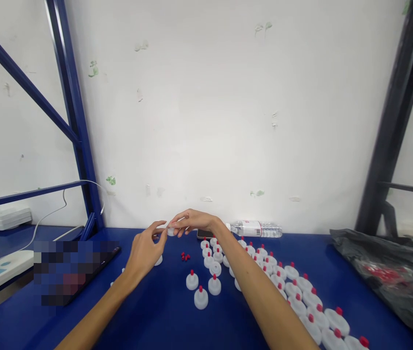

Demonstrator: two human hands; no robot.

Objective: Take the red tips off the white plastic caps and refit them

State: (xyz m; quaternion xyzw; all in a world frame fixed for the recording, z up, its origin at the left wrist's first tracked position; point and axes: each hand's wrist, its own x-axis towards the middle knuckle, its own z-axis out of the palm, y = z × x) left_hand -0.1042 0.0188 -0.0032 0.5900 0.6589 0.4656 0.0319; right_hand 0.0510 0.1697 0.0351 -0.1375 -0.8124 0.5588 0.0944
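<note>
A small translucent white cap point(171, 232) is held above the far part of the blue table. My left hand point(149, 247) pinches it from the left with thumb and fingers. From the right, my right hand point(195, 220) reaches over, its thumb and forefinger closed at the top of the same cap; whether a red tip is between them is hidden. Below the hands lies a small cluster of red tips point(185, 256). Nearer stand several white caps with red tips, one of them a cap point(201, 298) at the front. One white cap point(215, 268) shows no red tip.
Rows of red-tipped white caps point(315, 317) stretch along the right, partly behind my right forearm. A water bottle point(255, 228) lies by the wall, near a dark phone point(204, 234). At left is a blurred-out tablet-like device point(109, 257); at right, a grey plastic bag point(385, 272).
</note>
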